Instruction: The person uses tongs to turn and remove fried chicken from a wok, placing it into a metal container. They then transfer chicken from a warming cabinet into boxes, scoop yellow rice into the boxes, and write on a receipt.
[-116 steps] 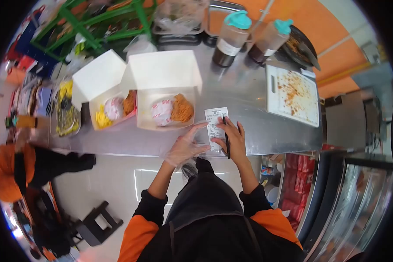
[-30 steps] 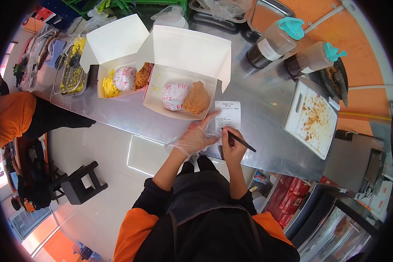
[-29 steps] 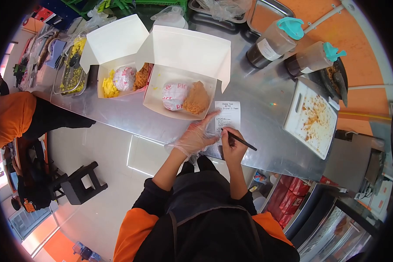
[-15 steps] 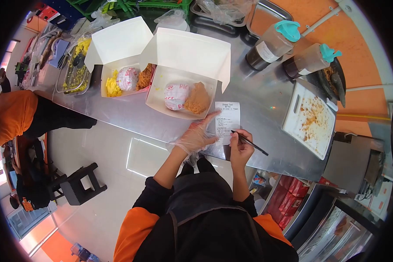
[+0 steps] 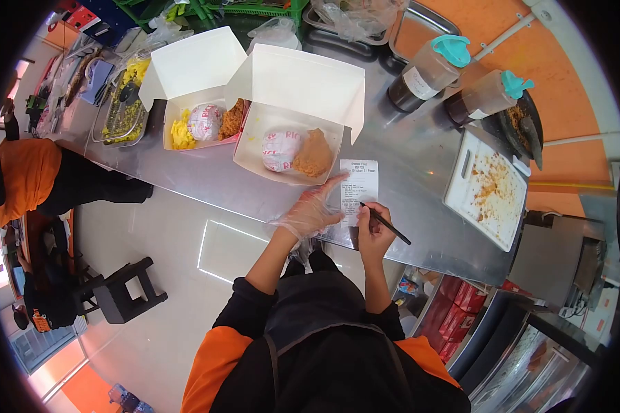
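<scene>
A printed receipt (image 5: pixel 359 180) lies on the steel counter (image 5: pixel 413 206). My left hand (image 5: pixel 311 213), in a clear plastic glove, rests with its fingers apart at the receipt's left edge. A black pen (image 5: pixel 393 227) is pinched in my bare right hand (image 5: pixel 374 234), its tip on the lower part of the paper. Just behind my left hand, an open white box (image 5: pixel 244 155) holds a wrapped rice ball (image 5: pixel 280 151) and fried chicken (image 5: pixel 313 154). Left of it, another open box (image 5: pixel 170 110) contains yellow food (image 5: pixel 182 132), wrapped rice (image 5: pixel 204 122) and chicken (image 5: pixel 231 120).
Two teal-lidded bottles (image 5: pixel 415 79) (image 5: pixel 486 96) stand at the back right. A cutting board with crumbs (image 5: pixel 486 193) lies right, beside a dark mortar (image 5: pixel 523 127). People in orange and black (image 5: pixel 21 175) are at left, near a black stool (image 5: pixel 127 292).
My right hand and the pen have shifted slightly left and down the counter edge. My left hand has barely moved, and the view has shifted a little.
</scene>
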Motion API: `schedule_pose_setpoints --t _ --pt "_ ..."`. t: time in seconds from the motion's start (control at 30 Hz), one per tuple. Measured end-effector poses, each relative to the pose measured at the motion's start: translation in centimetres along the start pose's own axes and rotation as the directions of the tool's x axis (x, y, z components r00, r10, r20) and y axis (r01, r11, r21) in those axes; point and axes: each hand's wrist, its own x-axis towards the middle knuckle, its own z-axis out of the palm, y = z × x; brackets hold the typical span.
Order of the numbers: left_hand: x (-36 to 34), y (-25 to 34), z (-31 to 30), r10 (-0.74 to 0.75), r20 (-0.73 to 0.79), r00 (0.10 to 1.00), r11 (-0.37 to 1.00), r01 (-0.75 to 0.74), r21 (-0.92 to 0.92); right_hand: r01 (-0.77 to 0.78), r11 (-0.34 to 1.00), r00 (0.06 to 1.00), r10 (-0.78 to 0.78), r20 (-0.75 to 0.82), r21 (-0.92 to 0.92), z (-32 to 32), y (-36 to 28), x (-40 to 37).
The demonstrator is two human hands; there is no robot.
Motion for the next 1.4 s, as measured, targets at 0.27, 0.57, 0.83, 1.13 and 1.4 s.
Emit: schedule_pose_setpoints --t 0.27,0.57,0.83,1.13,1.4 --pt "-0.2 1.4 -0.3 -0.151 0.049 0.987 0.986 0.154 -0.058 0.003 1.0 1.0 -0.003 -0.002 -0.008 0.1 0.0 0.2" --pt "-0.3 1.0 -0.3 -0.084 0.017 0.996 0.996 0.085 -0.018 0.132 0.991 0.991 -0.133 -0.029 -0.028 1.9 -1.2 3.3" --pt "0.3 -1.2 0.7 0.145 -0.101 0.984 0.985 -0.134 0.107 0.088 0.996 0.996 -0.087 0.014 -0.027 0.8 0.3 3.4" --pt "-0.1 0.3 0.3 -0.005 -0.063 0.998 0.998 0.009 0.061 0.147 0.985 0.988 -0.141 0.064 -0.091 0.9 0.3 3.5" --pt "0.0 0.2 0.3 0.0 -0.057 0.998 1.0 0.001 0.028 0.122 0.988 0.991 -0.116 0.067 -0.095 0.8 -0.1 3.6"
